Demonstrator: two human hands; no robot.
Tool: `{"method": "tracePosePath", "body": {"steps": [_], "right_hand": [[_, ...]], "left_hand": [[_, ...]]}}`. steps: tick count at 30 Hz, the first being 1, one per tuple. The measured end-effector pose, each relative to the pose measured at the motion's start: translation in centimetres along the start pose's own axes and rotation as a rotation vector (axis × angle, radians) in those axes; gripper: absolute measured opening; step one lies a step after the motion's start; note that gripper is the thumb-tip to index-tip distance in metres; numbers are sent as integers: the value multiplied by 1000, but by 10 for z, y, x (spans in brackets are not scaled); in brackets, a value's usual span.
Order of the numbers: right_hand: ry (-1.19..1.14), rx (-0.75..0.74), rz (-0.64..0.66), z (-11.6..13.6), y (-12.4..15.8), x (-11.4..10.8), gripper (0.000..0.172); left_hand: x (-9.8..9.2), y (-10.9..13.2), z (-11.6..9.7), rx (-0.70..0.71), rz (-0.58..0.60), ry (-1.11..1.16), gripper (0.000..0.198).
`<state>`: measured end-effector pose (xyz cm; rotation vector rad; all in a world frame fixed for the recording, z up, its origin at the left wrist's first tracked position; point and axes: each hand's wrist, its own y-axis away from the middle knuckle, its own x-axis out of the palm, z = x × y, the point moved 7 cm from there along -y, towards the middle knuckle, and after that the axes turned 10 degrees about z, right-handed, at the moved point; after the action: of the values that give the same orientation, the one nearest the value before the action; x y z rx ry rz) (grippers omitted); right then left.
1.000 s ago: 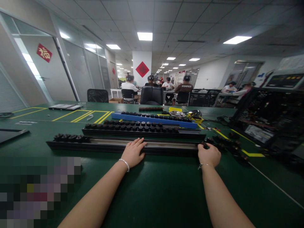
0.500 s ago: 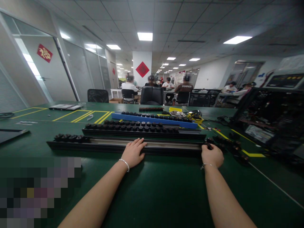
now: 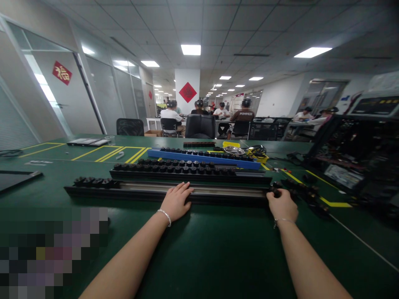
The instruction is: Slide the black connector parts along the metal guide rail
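A long black channel rail (image 3: 224, 197) with a pale inner strip lies across the green table in front of me. My left hand (image 3: 177, 202) rests flat on its middle, fingers stretched out. At the rail's right end, my right hand (image 3: 283, 205) pinches a small black round part (image 3: 274, 191), largely covered by the fingers. Several black socket-like modules (image 3: 95, 182) sit in the rail's left end. More loose black modules (image 3: 307, 193) lie just right of my right hand.
Behind the rail lie a second black rail (image 3: 190, 176) full of modules and a blue rail (image 3: 202, 158). A metal dish (image 3: 234, 150) and yellow tray (image 3: 230, 144) stand farther back. An open equipment case (image 3: 343, 153) is at right. People sit at distant tables.
My right hand has shifted slightly right, with its wrist turned a little, still at the rail's end. My left hand stays on the rail. The whole view has moved slightly.
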<state>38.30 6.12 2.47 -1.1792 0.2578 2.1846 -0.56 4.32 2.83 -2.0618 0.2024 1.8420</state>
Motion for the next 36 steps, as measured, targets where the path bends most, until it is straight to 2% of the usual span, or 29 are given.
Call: {"method": "tracePosePath", "body": {"steps": [9, 29, 34, 36], "right_hand": [[-38, 59, -57, -11, -3, -5, 46], [-103, 104, -87, -25, -12, -10, 48], [-98, 197, -116, -44, -19, -17, 48], [-87, 221, -86, -54, -25, -17, 48]], "left_hand": [[0, 0, 0, -1, 6, 2, 48], [0, 1, 0, 0, 8, 7, 48], [-1, 1, 0, -16, 23, 17, 48], [-1, 1, 0, -17, 23, 16, 49]]}}
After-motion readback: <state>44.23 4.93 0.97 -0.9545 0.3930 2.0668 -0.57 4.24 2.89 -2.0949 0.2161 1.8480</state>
